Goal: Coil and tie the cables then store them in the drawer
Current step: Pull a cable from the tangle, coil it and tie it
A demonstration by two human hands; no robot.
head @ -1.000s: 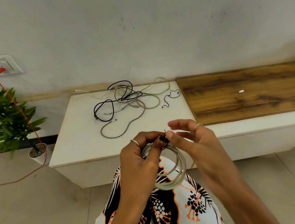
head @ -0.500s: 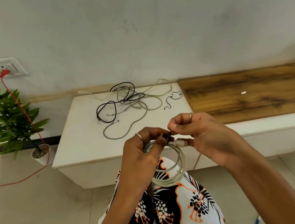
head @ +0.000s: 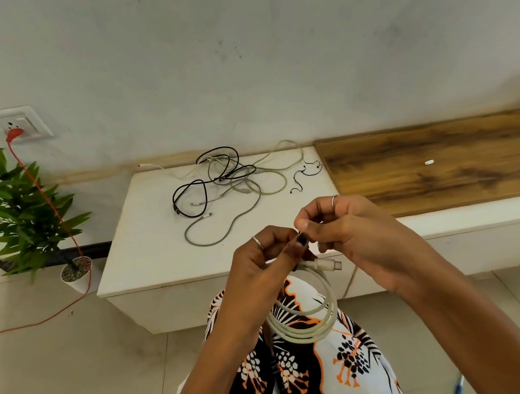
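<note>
A coiled white cable (head: 306, 320) hangs in front of my lap, its plug end (head: 330, 264) sticking out to the right. My left hand (head: 262, 270) grips the top of the coil. My right hand (head: 350, 231) pinches a thin dark tie at the top of the coil, fingertips against my left thumb. On the low white cabinet (head: 145, 246) lies a tangle of loose cables (head: 226, 181), black, grey and white. A short black tie wire (head: 304, 174) lies to their right. The cabinet front (head: 167, 306) below my hands is closed.
A wooden top (head: 447, 163) runs right of the cabinet, with a small white piece (head: 429, 162) on it. A potted plant (head: 17, 214) stands on the floor at left, beside a red cord (head: 53, 212) plugged into a wall socket (head: 19, 123). A blue pen (head: 458, 387) lies on the floor.
My right hand has closed from spread fingers into a pinch at the top of the coil. The cable's plug end now shows to the right. The coil stays in my left hand.
</note>
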